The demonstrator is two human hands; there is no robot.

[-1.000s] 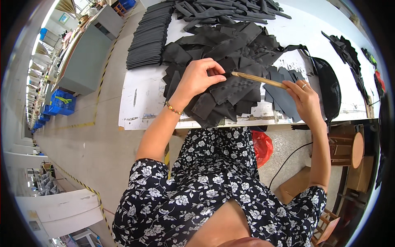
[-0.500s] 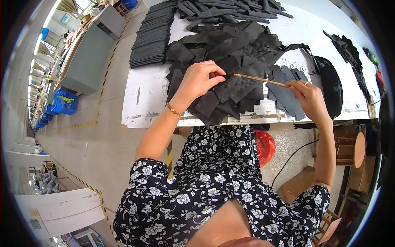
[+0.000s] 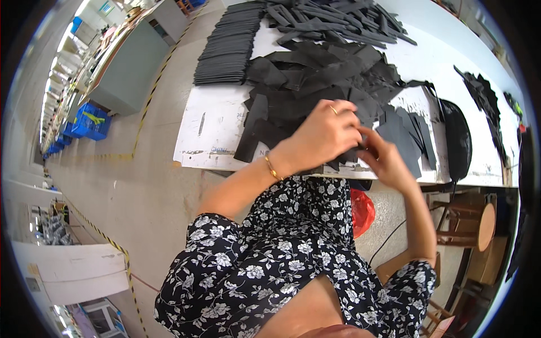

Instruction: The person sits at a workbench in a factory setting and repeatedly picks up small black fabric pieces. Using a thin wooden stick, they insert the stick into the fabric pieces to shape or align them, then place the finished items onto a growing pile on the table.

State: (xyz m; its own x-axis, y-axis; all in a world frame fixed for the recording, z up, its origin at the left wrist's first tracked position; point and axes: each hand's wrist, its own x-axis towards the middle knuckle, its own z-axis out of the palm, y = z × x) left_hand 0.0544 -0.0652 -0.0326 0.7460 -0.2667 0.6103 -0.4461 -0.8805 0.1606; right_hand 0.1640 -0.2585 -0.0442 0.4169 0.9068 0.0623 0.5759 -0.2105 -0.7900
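My left hand (image 3: 327, 135) and my right hand (image 3: 386, 160) meet near the table's front edge, over the near side of a loose heap of black fabric pieces (image 3: 304, 79). The left fingers are curled, with their tips by the right fingertips. My right thumb and fingers pinch together around something dark and small that I cannot make out. What the left fingers hold is hidden behind the hand. The thin light-brown stick does not show. Just right of my hands lie flat dark-grey fabric pieces (image 3: 400, 135).
A neat stack of folded dark strips (image 3: 225, 48) stands at the back left of the white table (image 3: 203, 121). Long dark strips (image 3: 332, 19) lie behind the heap. To the right are a black rounded bag-like piece (image 3: 457, 141) and a round wooden stool (image 3: 486, 227).
My hands have come together, the left moving right and the right moving left and nearer to me. The thin stick, earlier held in my right hand, is out of sight.
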